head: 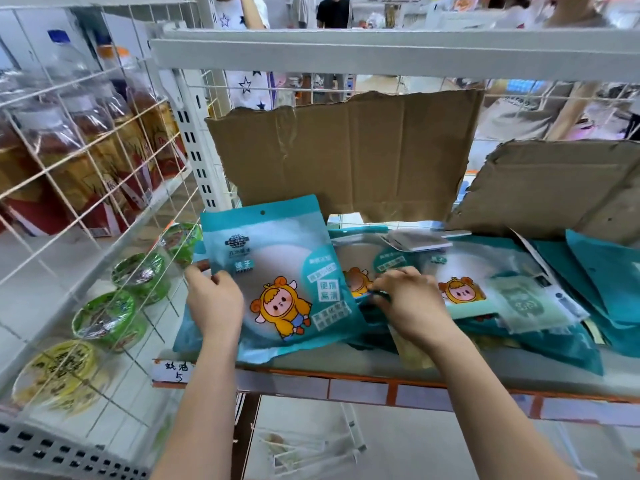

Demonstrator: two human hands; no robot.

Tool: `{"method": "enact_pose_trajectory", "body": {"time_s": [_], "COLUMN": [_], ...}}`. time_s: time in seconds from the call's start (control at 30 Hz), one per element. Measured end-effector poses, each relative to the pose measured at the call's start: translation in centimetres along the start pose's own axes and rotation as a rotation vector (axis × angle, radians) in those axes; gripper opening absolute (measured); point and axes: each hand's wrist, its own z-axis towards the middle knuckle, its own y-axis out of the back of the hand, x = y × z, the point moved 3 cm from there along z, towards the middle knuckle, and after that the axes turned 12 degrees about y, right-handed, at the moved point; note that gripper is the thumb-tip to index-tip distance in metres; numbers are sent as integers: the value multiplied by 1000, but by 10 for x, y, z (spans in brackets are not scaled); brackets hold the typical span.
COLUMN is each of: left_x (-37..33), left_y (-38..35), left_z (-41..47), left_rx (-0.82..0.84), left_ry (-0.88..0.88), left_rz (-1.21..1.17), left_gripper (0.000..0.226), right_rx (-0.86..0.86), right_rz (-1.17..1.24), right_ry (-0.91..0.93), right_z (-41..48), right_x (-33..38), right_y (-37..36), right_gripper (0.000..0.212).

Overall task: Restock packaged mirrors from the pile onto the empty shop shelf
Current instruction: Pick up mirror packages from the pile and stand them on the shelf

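Note:
A teal mirror packet (277,271) with a yellow cartoon figure lies tilted at the left end of the shelf (346,370). My left hand (214,299) grips its left edge. My right hand (408,299) is closed on the edge of another packet in the pile (485,282), just right of the first one. The pile of several teal mirror packets spreads flat and overlapping across the middle and right of the shelf. An unpackaged small mirror (415,240) rests on top of the pile.
Torn cardboard sheets (346,154) stand at the back of the shelf, another (554,188) at the right. A wire grid (104,202) on the left separates bottles (86,140) and green lidded cups (107,317). People stand beyond the shelf.

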Motion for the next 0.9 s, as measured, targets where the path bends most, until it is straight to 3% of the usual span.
{"method": "enact_pose_trajectory", "body": {"time_s": [0.13,0.2,0.3,0.4,0.63,0.73,0.9], "left_x": [-3,-3,-2,-1,-2,-1,0], "left_y": [5,5,3,2,0,-1,-4], "left_z": [5,5,6,9,10,10,11], "left_rx": [8,39,111,137,145,127,110], "left_ry": [-85,-95,-106,-110,-129,-125,-120], "left_rz": [66,84,134,187,201,198,164], "left_gripper": [28,36,60,57,40,40,42], "right_rx": [-15,8,-65,-74,36,104,117], "right_rz": [93,154,302,327,477,696,921], "right_ry": [-22,-53,-213,-418,-474,-494,-488], "right_z": [-6,-5,2,8,20,20,18], "right_x": [-1,-5,-15,-26,-30,-36,-42], "right_y": [7,3,-1,1,9,16,22], "right_gripper": [26,36,56,55,26,13,11]}}
